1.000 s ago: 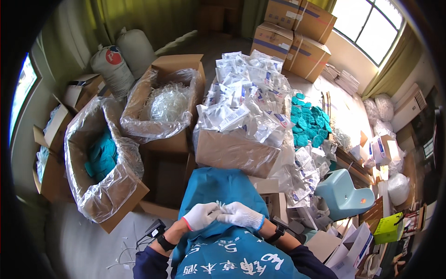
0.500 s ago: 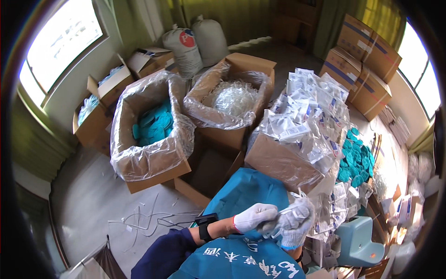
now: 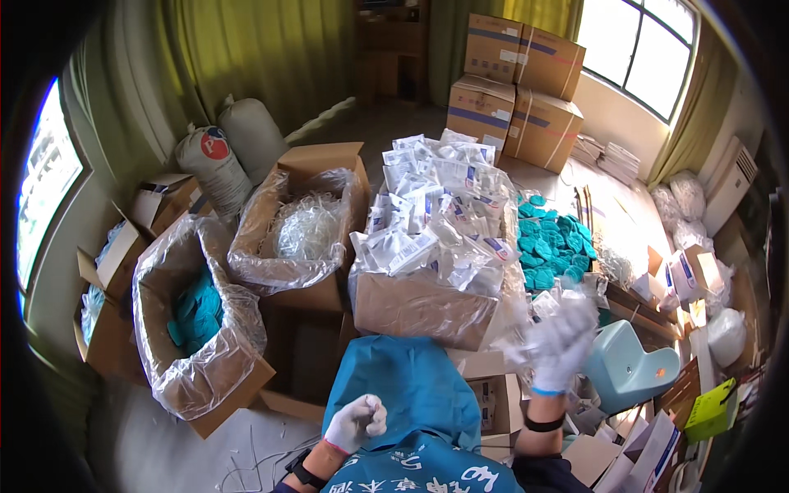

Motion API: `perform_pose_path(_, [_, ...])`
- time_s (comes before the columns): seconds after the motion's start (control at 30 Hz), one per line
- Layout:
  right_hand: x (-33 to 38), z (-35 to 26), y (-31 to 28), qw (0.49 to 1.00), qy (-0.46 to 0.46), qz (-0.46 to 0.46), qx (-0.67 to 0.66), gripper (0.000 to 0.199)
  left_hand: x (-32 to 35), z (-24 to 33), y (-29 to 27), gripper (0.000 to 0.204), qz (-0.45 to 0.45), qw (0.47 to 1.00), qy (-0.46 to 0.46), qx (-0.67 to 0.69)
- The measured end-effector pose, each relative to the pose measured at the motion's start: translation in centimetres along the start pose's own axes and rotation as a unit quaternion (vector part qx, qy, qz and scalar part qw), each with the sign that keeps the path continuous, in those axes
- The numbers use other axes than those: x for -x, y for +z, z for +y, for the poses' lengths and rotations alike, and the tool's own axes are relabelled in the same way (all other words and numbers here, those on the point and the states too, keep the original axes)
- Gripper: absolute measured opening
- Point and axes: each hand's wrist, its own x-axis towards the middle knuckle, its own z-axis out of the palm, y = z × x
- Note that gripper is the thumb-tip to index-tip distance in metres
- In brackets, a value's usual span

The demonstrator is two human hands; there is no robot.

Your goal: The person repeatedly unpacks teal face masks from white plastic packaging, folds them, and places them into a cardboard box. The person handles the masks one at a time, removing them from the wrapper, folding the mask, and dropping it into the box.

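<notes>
Right hand (image 3: 561,343), white-gloved, raised and motion-blurred beside the heaped packet box (image 3: 427,308); fingers look spread around a clear packet (image 3: 552,306), grip cannot be told for sure. Left hand (image 3: 355,421) clenched in a loose fist over the blue cloth (image 3: 411,386) on the lap, nothing visible in it. To do it well: aim the packet for the heap's middle, not its edge.

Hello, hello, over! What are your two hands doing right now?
Left hand gloved, curled into a fist over the blue cloth. Right hand gloved, raised and blurred beside the box of clear packets; what it holds, cannot tell. Nothing between them.
</notes>
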Motion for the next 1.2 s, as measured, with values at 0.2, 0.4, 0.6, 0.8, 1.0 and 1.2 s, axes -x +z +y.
perform_pose_path(0.2, [1.0,7.1,-3.2,0.953,0.247,0.166,-0.064,0.042,-3.5,2.6,4.0,0.026,-0.019,0.954,0.091,-0.284])
perform_pose_path(0.4, [0.4,7.8,-4.4,0.939,0.283,0.134,-0.140,0.041,-7.1,4.1,6.3,0.028,-0.023,0.939,0.135,-0.314])
perform_pose_path(0.6, [0.8,8.5,-4.3,0.936,0.303,0.106,-0.145,0.038,-9.4,3.4,6.0,0.030,-0.037,0.925,0.152,-0.346])
perform_pose_path(0.8, [0.7,9.1,-4.6,0.927,0.323,0.105,-0.158,0.037,-10.9,3.2,5.1,0.053,-0.077,0.871,0.157,-0.459])
perform_pose_path(1.0, [0.7,9.9,-4.8,0.925,0.321,0.133,-0.156,0.037,-11.0,2.8,6.7,0.042,-0.080,0.859,0.150,-0.483])
perform_pose_path(1.2, [0.8,9.9,-5.6,0.929,0.300,0.140,-0.166,0.036,-12.2,1.3,5.2,0.021,-0.072,0.850,0.132,-0.505])
